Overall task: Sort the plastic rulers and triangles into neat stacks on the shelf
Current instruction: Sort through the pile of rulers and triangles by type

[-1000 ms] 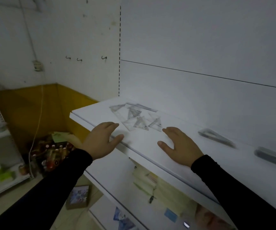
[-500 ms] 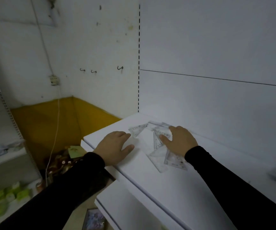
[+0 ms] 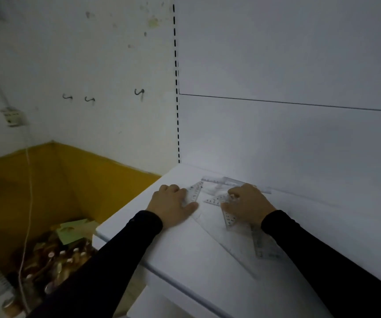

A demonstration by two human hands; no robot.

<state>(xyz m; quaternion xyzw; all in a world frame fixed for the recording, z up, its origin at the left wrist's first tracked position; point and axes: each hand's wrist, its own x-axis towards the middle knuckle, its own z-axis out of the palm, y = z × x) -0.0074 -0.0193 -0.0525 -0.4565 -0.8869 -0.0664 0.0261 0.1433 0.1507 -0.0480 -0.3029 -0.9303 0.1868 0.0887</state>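
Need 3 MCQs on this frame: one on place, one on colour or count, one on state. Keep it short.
1. Where do the clear triangles lie?
A. On the white shelf, near its left end by the back panel
B. In the box of bottles on the floor
C. Hung on the wall hooks

2. How many hooks show on the left wall?
A. One
B. Three
C. Five

3. What is the right hand doing?
A. Hanging idle off the shelf
B. Holding a bottle
C. Fingers curled on a triangle on the shelf

Answers:
1 A: the triangles lie flat on the shelf top between the left hand and the right hand.
2 B: three dark hooks sit in a row on the wall.
3 C: its fingertips bend down onto the clear plastic.
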